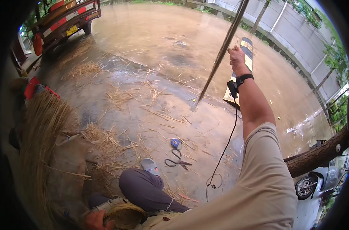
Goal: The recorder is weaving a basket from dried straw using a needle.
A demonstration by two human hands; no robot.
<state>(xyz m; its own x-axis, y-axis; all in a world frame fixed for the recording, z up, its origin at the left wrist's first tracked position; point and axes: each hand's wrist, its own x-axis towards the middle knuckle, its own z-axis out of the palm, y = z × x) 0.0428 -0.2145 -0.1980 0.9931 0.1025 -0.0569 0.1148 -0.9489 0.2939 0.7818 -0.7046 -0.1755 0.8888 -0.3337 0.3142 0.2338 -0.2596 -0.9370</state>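
My right arm stretches far forward, and my right hand [237,60] is closed in a pinch beside a leaning wooden pole [221,54]. A thin strand seems to rise from its fingertips, too fine to make out. Low in my lap lies a round, hollow woven straw piece [125,215]. My left hand [95,220] grips its left rim, partly cut off by the lower edge. On the ground before my knee are dark-handled scissors [178,159], blades apart, and a blue tape measure [175,143].
A tall straw bundle [42,126] stands on my left, with loose straw [118,96] scattered over the wet ground. A black cable [226,153] hangs from my right wrist. Beyond lie a striped black-and-yellow board [246,50], a cargo vehicle [65,21], a log [318,153] and a scooter [316,182].
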